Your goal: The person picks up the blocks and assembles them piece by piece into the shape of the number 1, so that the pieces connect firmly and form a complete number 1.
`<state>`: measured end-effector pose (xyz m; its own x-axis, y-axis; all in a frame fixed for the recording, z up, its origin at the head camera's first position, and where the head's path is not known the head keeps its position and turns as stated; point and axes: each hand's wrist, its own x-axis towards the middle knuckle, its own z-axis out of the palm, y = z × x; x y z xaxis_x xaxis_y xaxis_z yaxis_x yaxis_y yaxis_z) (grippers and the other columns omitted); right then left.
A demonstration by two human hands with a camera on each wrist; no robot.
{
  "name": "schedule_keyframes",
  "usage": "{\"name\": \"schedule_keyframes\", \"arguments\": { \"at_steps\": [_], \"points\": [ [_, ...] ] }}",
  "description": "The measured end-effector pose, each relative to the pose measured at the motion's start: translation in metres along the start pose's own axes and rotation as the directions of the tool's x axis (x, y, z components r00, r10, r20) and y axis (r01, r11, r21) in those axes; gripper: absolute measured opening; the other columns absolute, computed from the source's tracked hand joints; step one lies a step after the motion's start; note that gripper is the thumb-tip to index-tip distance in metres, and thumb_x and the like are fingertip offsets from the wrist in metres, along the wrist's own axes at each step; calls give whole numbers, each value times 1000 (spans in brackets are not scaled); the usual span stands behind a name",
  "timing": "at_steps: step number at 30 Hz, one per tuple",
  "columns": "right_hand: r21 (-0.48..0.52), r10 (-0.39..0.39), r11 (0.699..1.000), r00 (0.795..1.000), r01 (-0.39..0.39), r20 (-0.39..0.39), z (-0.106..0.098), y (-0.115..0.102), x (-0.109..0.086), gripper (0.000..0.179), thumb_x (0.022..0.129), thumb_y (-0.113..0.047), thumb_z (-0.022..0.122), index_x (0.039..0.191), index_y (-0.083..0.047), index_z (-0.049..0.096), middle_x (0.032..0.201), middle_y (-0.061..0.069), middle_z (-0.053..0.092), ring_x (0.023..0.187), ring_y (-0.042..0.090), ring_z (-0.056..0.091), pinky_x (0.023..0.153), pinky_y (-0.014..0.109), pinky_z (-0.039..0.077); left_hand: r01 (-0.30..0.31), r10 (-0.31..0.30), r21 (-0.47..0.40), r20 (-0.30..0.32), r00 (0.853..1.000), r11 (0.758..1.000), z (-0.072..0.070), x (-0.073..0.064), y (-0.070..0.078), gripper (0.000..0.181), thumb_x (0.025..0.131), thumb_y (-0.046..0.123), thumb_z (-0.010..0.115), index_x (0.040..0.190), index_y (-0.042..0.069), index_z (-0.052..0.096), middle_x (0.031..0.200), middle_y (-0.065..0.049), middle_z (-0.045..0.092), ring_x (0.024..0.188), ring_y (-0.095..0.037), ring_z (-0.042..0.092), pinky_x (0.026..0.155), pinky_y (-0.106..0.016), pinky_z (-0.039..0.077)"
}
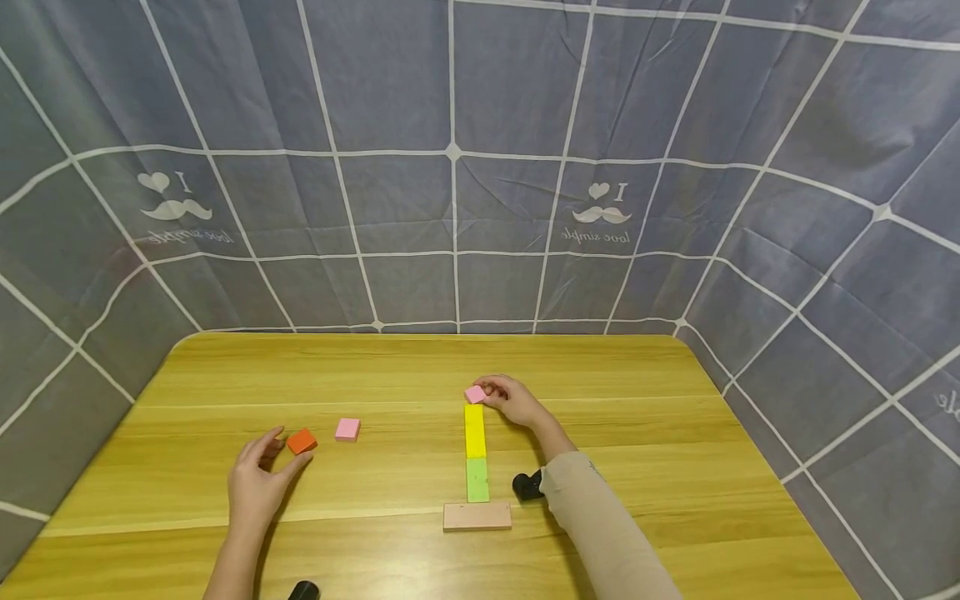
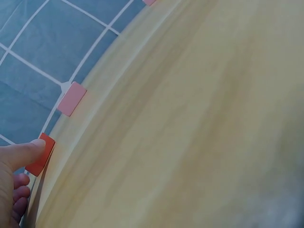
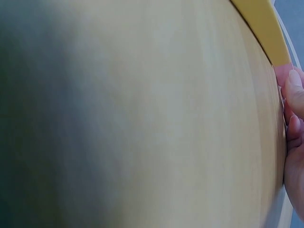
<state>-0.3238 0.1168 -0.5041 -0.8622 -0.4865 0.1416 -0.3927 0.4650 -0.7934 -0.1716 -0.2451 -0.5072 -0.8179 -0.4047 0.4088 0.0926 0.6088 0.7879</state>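
Observation:
At the left of the head view, my left hand [image 1: 255, 479] holds an orange block [image 1: 302, 442] between thumb and fingers. In the left wrist view the thumb lies against this block [image 2: 41, 154]. A pink block [image 1: 347, 430] rests on the table just right of it. My right hand [image 1: 513, 402] pinches another pink block [image 1: 475, 394] at the far end of a long yellow block [image 1: 475, 431]. Nearer in the same line lies a green block [image 1: 477, 480], and a light brown block [image 1: 477, 517] lies crosswise at the near end.
All the blocks are on a wooden table [image 1: 397, 483]. A grey checked curtain [image 1: 397, 208] stands behind it and along the sides. Black objects show beside the right sleeve [image 1: 525, 486] and at the bottom edge near the left forearm [image 1: 303, 590].

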Motion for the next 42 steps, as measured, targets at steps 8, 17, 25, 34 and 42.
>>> {"name": "schedule_keyframes", "arguments": {
  "at_steps": [8,17,25,34,42],
  "points": [
    [-4,-2,1000,1000,2,5,0,-1,0,25,87,2,57,112,2,59,90,12,56,76,15,46,68,22,41,9,-9,25,-16,1000,1000,0,0,-1,49,63,0,81,107,-8,62,87,-19,59,75,11,40,66,1,34],
    [1,-9,1000,1000,9,4,0,1,1,26,87,3,56,113,2,59,89,12,55,76,15,45,67,22,40,11,-11,22,-14,1000,1000,0,0,-2,41,64,0,80,100,-9,63,92,-20,61,76,13,39,66,2,34],
    [15,-15,1000,1000,15,2,-1,0,1,25,87,2,56,112,2,59,89,12,55,76,15,46,68,21,40,40,-41,20,13,999,999,-1,-1,-1,36,67,1,79,98,-10,64,95,-21,61,77,15,38,68,4,33],
    [14,-19,1000,1000,19,11,-2,-1,1,26,87,3,56,113,2,59,89,12,55,76,16,46,68,22,40,26,-27,44,10,1000,999,0,0,-1,33,67,1,79,96,-9,65,93,-20,61,77,14,38,67,3,33],
    [5,-8,1000,1000,8,7,-1,-1,0,25,87,1,57,112,2,59,89,13,55,76,16,46,67,21,40,60,-60,8,5,998,998,0,-1,0,32,70,1,77,97,-10,64,93,-20,61,76,15,40,68,2,33]
  ]
}}
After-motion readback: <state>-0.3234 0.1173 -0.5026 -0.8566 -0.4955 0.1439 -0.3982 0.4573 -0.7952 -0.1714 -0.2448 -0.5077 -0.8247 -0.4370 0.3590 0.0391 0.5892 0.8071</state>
